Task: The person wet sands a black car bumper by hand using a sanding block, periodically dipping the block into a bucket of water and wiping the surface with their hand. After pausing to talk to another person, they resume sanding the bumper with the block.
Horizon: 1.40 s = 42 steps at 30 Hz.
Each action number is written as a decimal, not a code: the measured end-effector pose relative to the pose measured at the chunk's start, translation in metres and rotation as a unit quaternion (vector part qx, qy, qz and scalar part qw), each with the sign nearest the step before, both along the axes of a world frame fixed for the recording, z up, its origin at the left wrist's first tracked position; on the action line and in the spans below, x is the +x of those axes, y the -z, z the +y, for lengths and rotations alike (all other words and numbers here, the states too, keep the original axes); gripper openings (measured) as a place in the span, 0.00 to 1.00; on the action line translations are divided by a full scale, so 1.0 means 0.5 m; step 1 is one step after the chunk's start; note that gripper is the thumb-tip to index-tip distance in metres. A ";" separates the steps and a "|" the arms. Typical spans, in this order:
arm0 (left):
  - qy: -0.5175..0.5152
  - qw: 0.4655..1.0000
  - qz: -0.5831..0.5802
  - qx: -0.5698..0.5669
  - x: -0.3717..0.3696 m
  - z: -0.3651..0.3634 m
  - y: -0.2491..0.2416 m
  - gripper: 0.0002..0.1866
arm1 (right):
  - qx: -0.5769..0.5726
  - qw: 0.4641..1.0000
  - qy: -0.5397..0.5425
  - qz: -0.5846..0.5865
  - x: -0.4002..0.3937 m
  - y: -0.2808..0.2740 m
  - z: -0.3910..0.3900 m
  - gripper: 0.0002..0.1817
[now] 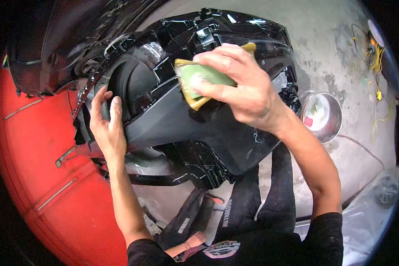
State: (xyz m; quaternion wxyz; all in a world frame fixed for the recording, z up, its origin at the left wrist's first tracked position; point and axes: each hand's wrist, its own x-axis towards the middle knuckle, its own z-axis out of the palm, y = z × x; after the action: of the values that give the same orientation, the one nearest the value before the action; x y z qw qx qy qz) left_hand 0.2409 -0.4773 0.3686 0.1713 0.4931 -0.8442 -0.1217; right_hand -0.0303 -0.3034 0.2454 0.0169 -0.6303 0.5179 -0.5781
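A large black plastic car part (pixel 181 119), glossy in places and matt grey along one band, lies across the middle. My right hand (pixel 239 84) grips a green pad with yellow edges (pixel 188 73), fingers along its far side and thumb on its near face, over the upper middle of the part. At the part's left end, my left hand (pixel 108 126) rests beside a round opening, its fingers apart and nothing held in them. The underside of the pad is hidden.
A metal bowl (pixel 334 117) with whitish liquid and a small red piece stands on the floor at right. Yellow cable (pixel 377 57) lies farther right, clear plastic sheeting (pixel 372 213) below. Red panels (pixel 44 177) fill the left. Another person's hand (pixel 195 239) shows at bottom.
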 end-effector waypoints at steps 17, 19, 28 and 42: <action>0.014 1.000 0.003 0.006 -0.002 -0.001 -0.005 0.23 | 0.084 0.980 0.153 -0.091 0.037 0.098 0.144 0.27; 0.008 0.999 0.020 0.025 -0.007 -0.001 -0.005 0.24 | 0.041 0.979 0.180 -0.088 0.102 0.084 0.109 0.23; 0.033 0.999 0.026 0.017 0.004 -0.010 0.001 0.24 | 0.040 0.980 0.152 -0.124 0.132 0.052 0.095 0.16; 0.047 0.998 0.020 0.021 0.019 -0.020 0.000 0.24 | 0.027 0.976 0.202 -0.073 0.076 0.086 0.100 0.17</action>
State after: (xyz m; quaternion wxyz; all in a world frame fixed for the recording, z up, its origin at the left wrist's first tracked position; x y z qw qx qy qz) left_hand 0.2502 -0.4874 0.3684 0.1721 0.4534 -0.8603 -0.1569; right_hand 0.0075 -0.2533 0.2021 -0.0453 -0.4675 0.6478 -0.5998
